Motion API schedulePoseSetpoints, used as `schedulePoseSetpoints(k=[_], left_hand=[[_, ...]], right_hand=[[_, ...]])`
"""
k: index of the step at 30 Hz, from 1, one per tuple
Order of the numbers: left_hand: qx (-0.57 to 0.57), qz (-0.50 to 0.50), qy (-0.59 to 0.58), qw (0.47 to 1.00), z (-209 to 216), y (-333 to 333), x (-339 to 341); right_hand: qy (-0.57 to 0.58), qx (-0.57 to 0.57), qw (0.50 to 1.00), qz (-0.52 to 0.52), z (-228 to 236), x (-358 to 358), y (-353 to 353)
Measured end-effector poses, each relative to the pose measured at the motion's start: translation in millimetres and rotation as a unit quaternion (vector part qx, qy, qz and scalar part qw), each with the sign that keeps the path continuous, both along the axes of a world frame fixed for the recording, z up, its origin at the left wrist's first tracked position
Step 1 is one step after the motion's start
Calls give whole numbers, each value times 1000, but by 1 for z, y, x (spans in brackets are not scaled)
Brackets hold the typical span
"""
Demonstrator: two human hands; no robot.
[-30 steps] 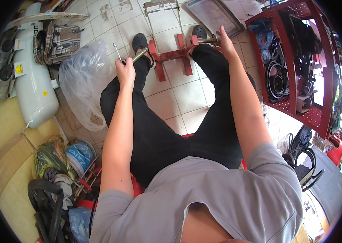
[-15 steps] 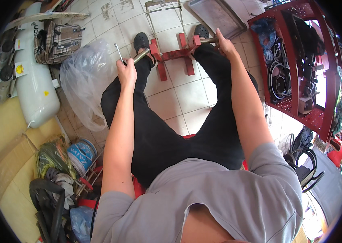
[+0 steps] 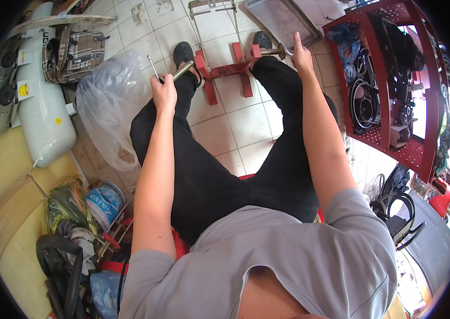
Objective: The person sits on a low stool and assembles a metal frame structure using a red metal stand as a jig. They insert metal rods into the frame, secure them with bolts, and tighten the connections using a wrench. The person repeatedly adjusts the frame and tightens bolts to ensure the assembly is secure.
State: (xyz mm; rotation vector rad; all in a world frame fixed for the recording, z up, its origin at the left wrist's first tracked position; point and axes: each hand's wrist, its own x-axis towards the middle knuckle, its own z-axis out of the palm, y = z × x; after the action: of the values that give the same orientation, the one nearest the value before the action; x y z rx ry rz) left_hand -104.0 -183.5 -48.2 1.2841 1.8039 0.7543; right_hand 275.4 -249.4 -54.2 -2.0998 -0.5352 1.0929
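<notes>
My left hand (image 3: 165,94) is closed around a shiny wrench (image 3: 152,65), whose end sticks up past my fingers. A greenish metal rod (image 3: 183,70) runs from that hand towards the left upright of a low red metal stand (image 3: 227,70); whether my fingers also grip the rod, I cannot tell. The stand sits on the floor between my feet. From its right upright juts a short metal shaft with a knobbed end (image 3: 281,51). Just right of this end is my right hand (image 3: 303,61), a finger stretched out and away from me, its other fingers partly hidden.
A clear plastic bag (image 3: 110,101) and checked bag (image 3: 84,56) lie on the left beside a white tank (image 3: 46,111). A grey tray (image 3: 275,18) rests on the floor ahead. On the right, a red shelf rack (image 3: 382,85) holds dark coiled parts.
My right hand has come away from the shaft's end, shifting slightly right. My left hand stays closed on the wrench, and the view has shifted a little.
</notes>
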Motion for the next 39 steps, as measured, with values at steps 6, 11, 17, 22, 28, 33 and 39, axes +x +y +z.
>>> schedulePoseSetpoints(k=[6, 11, 17, 22, 28, 33, 39], left_hand=[[14, -5, 1, 1000, 3, -4, 8], [11, 4, 8, 1000, 5, -5, 5], [3, -3, -10, 1000, 8, -5, 19], [3, 5, 7, 1000, 3, -2, 0], [13, -8, -3, 1000, 0, -3, 12], [8, 1, 2, 1000, 3, -5, 4], [14, -13, -15, 1000, 1, -1, 9]], right_hand=[[136, 101, 985, -17, -22, -3, 4], [42, -113, 992, 32, -3, 7, 0], [19, 90, 995, -24, -36, 17, 3], [12, -92, 996, 19, -3, 7, 1], [55, 106, 992, -51, -25, -2, 3], [-11, -120, 990, 74, -6, -1, 1], [-87, 148, 985, -4, -32, -12, 5]])
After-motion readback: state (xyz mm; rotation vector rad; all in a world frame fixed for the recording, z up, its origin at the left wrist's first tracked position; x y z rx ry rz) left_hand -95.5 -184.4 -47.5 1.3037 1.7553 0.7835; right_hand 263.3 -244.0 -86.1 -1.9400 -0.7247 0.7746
